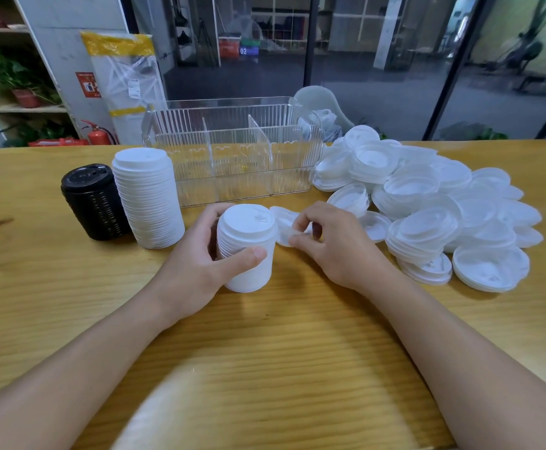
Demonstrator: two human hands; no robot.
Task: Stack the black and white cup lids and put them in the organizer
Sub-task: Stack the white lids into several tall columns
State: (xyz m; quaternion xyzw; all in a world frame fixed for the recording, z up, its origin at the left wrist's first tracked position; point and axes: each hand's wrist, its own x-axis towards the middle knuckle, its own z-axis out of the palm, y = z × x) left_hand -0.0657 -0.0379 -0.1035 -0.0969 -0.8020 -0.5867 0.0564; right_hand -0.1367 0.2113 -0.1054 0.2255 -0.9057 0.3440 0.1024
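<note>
My left hand (200, 264) grips a short stack of white lids (247, 251) standing on the table's middle. Just to its right, my right hand (330, 241) pinches a single white lid (284, 227) by its rim, held tilted beside the stack's top. A taller white lid stack (148, 196) and a black lid stack (94, 201) stand upright at the left. The clear organizer (232, 157), split by dividers into three compartments, sits behind the hands. I see no lids in it.
A big heap of loose white lids (427, 206) covers the table's right side, reaching near my right hand. A clear plastic bag (323, 115) lies behind the organizer. The wooden table (265, 352) stretches toward me under my forearms.
</note>
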